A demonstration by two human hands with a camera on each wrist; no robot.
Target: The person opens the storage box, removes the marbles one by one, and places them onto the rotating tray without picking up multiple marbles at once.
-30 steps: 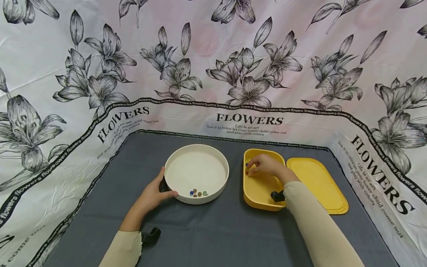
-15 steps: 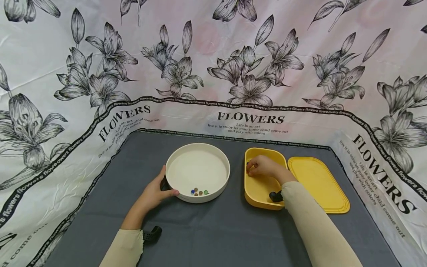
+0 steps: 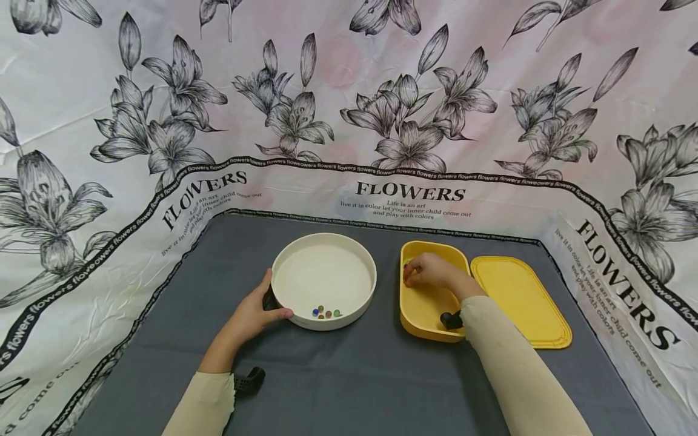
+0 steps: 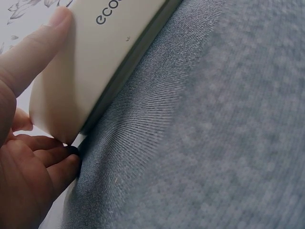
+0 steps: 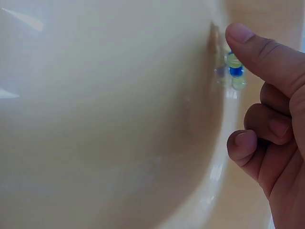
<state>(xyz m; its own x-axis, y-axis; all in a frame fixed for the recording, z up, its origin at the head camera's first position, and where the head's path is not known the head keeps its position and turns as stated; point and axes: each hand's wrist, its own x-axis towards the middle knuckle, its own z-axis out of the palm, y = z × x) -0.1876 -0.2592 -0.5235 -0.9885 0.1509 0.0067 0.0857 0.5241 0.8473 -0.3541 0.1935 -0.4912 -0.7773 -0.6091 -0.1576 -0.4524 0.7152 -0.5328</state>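
The left hand (image 3: 251, 315) holds a round white dish (image 3: 322, 272) by its near left side. The thumb (image 4: 35, 52) lies flat on the outside wall, and the other fingers (image 4: 62, 171) are bent in close to the dish's bottom edge. So these fingers are clamped on the dish, with the thumb spread well away from the rest. Inside the dish, some small beads (image 3: 328, 314) sit in a bunch near the side closest to the person: one blue, one green and a few brown. The right hand (image 3: 431, 269) is down inside a yellow box (image 3: 431, 332), at its far left corner. Blue and yellow-green beads (image 5: 236, 71) are there, right by the thumb. Two of the right hand's fingers are curled in, but I cannot tell if the thumb and a finger are pinching a bead. A flat yellow lid (image 3: 518, 300) lies just to the right of the box. The dish, the box and the lid are all on the gray counter (image 3: 349, 387), the box well apart from the dish.
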